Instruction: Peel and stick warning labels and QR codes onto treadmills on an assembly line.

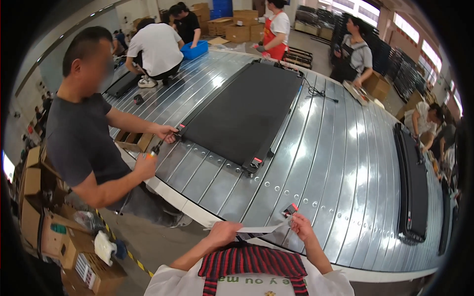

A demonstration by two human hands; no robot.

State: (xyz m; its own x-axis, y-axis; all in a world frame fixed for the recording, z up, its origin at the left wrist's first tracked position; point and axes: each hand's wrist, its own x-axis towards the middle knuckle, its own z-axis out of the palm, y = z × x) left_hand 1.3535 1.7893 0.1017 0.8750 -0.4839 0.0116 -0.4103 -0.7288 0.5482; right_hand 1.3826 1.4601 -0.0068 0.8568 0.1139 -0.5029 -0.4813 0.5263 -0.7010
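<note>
The person's two bare forearms come in from the near side and converge toward the far side. The left forearm (195, 254) slants to the right; the left hand (224, 232) is closed, its fingers curled and its back upward. The right forearm (318, 253) runs more steeply, slanting left; the right hand (302, 228), well apart, pinches with its fingertips directed left.

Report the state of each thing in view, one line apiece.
Left hand: closed on the white strip.
Right hand: pinching near the strip's other end.
White strip: extended between both hands.
Red-and-black piece: by the right hand; held or lying, unclear.
Large black machine: lying flat on the metal table.
Black cable: loosely bundled, lying.
Blue bin: upright.
</note>
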